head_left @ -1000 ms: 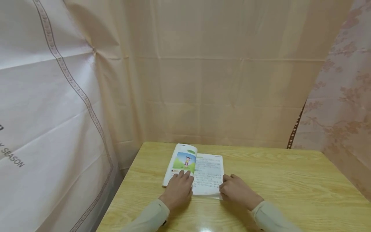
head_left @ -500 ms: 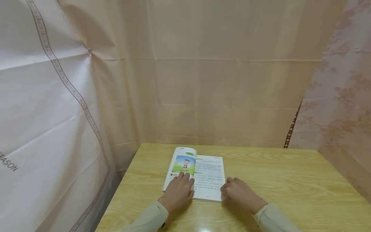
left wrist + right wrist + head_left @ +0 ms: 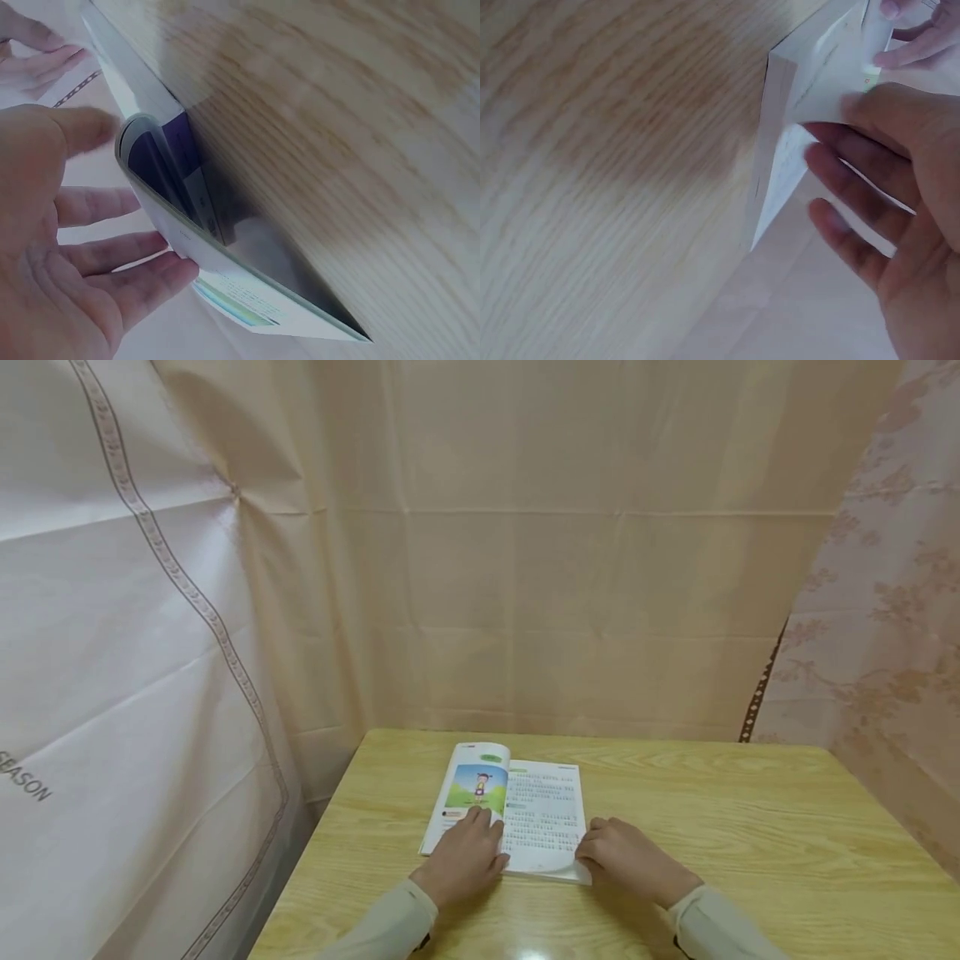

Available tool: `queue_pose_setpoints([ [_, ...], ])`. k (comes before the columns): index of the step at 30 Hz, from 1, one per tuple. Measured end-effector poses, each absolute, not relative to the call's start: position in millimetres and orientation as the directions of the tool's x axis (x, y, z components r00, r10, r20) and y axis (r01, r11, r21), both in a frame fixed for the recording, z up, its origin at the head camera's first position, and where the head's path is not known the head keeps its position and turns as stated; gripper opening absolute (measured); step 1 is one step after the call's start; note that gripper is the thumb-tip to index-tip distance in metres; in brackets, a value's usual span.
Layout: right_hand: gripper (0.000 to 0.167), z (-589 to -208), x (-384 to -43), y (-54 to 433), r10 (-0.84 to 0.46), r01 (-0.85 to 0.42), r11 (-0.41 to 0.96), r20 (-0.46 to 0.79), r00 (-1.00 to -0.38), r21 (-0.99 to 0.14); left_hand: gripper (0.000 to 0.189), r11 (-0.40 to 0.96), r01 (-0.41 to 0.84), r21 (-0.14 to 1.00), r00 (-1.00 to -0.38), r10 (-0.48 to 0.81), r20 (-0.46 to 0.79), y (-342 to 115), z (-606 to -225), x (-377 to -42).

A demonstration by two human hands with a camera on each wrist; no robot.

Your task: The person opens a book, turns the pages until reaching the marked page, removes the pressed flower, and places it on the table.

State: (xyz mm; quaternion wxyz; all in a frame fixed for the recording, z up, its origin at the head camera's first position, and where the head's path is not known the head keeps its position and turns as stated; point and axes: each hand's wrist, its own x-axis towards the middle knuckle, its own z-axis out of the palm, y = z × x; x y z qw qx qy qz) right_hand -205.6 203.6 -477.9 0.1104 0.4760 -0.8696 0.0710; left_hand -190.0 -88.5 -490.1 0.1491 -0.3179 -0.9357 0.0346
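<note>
An open paperback book point(image 3: 542, 852) lies on the wooden table in the head view. Its left page carries a cartoon picture point(image 3: 480, 785) of a child and bulges up toward the spine. My left hand point(image 3: 463, 853) rests on the lower part of that page; in the left wrist view its fingers point(image 3: 142, 281) lie extended against the paper. At the lower right corner, my right hand point(image 3: 626, 857) pinches a page point(image 3: 810, 105) between thumb and index finger. That page curls up off the stack beneath, while the other fingers of this hand stay loosely bent.
The wooden table point(image 3: 750, 827) extends well to the right of the book. A beige cloth point(image 3: 570, 568) hangs behind its far edge. Pale sheets hang at the left point(image 3: 150, 710) and, with a floral print, at the right point(image 3: 892, 610).
The book has slid slightly toward me. Its right page corner, curled up at first, lies flat half a second ago and is lifted again now by my right hand. My left hand stays on its page.
</note>
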Motion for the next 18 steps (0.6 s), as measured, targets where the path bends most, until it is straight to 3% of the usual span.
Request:
queue_pose_setpoints([
  [6,0.018,-475,-205,203,-0.752,-0.835,0.549,0.447,-0.484,0.020,0.067,0.797,0.550,-0.250,-0.749,0.603,0.273,-81,-493,-186],
  [11,0.026,-467,-207,199,-0.630,-0.832,0.554,0.657,-0.415,0.006,0.049,0.812,0.538,-0.228,-0.747,0.584,0.318,-80,-494,-187],
  [12,0.020,-466,-207,199,-0.601,-0.824,0.567,0.683,-0.416,-0.003,0.043,0.817,0.539,-0.206,-0.749,0.577,0.326,-81,-494,-188],
  [15,0.024,-464,-207,200,-0.532,-0.776,0.628,0.693,-0.487,-0.062,0.029,0.836,0.535,-0.124,-0.767,0.542,0.342,-82,-496,-190],
  [18,0.031,-470,-206,201,-0.543,-0.711,0.695,0.574,-0.613,-0.103,0.028,0.856,0.516,-0.024,-0.792,0.488,0.367,-83,-499,-192],
])
